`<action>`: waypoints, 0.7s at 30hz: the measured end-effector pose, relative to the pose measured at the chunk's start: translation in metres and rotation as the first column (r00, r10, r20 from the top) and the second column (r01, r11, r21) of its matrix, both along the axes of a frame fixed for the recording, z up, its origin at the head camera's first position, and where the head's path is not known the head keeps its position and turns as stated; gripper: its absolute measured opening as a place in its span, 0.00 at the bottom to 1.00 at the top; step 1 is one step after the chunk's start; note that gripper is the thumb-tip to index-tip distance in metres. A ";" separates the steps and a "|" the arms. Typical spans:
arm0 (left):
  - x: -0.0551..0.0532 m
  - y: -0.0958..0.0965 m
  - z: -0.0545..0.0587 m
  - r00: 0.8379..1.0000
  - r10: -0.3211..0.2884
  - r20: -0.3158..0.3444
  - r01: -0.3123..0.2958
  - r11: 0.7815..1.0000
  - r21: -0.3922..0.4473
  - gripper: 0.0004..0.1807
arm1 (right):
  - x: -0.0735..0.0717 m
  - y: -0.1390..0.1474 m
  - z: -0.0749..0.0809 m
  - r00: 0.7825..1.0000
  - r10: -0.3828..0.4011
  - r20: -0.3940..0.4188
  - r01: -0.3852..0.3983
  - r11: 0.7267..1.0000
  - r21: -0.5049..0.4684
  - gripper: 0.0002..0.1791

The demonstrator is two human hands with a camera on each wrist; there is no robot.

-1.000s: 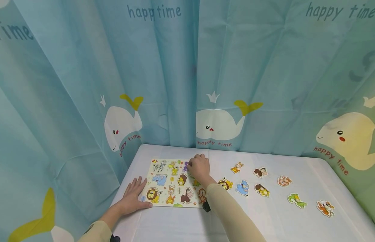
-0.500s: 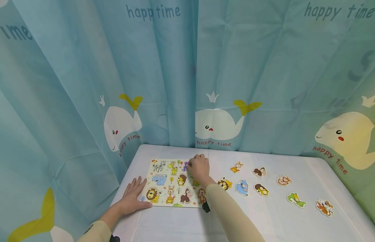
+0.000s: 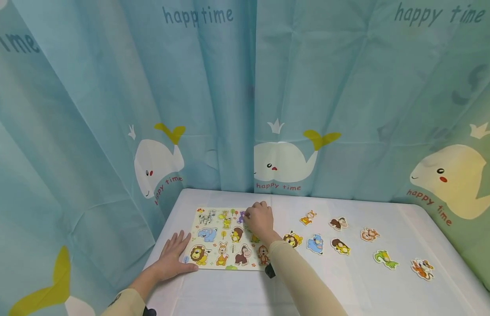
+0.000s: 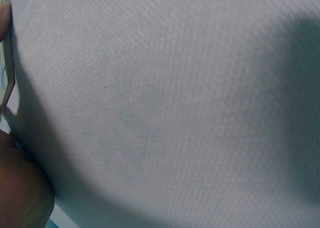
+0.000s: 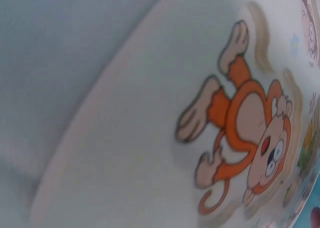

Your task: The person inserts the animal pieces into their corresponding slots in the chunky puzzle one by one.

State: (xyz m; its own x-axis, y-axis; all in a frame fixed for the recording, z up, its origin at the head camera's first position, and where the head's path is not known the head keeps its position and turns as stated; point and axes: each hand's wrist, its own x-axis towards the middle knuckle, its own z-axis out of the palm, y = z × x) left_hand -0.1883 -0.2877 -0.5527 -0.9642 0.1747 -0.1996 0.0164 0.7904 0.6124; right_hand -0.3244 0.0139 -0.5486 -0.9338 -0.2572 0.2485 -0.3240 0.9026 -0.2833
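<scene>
A pale puzzle board [image 3: 209,267] printed with animals lies at the left of the table. My left hand [image 3: 173,254] is spread flat at its left edge, thumb on the near left corner. Over the board's far right part, my right hand [image 3: 261,219] has its fingers bent down and pinches a purple animal puzzle piece [image 3: 241,217], mostly hidden by the fingers. In the left wrist view, part of the left hand [image 4: 22,193] shows beside the board's edge. The right wrist view shows the board's printed monkey [image 5: 250,123] in its recess, without the fingers.
Several loose animal pieces lie right of the board, among them a lion [image 3: 293,239], an elephant [image 3: 315,244], a kangaroo [image 3: 308,217], a hedgehog [image 3: 341,246], a crocodile [image 3: 385,259] and a tiger [image 3: 422,269]. A blue whale-print curtain [image 3: 229,109] hangs behind the white table [image 3: 221,294].
The head view has shifted slightly, so the loose pieces and curtain appear a little further left. Both hands stay in nearly the same place.
</scene>
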 end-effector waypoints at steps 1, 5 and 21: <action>0.000 0.000 0.000 1.000 0.001 0.000 -0.001 1.000 0.000 0.65 | 0.000 0.002 0.000 1.000 0.010 -0.001 -0.010 1.000 -0.001 0.08; 0.000 0.000 -0.001 1.000 0.002 0.000 -0.002 1.000 0.001 0.65 | -0.002 0.011 0.002 1.000 0.027 -0.013 -0.028 1.000 -0.004 0.09; 0.000 0.001 0.003 1.000 -0.008 0.008 0.008 1.000 0.001 0.64 | -0.003 0.050 0.028 0.999 0.032 0.006 -0.031 0.992 -0.123 0.13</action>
State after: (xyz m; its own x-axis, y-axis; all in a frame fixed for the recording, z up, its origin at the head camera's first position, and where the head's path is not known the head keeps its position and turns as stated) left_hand -0.1883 -0.2863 -0.5501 -0.9612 0.1822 -0.2072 0.0174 0.7895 0.6135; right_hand -0.3275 0.0640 -0.5206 -0.9278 -0.2549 0.2723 -0.3492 0.8502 -0.3940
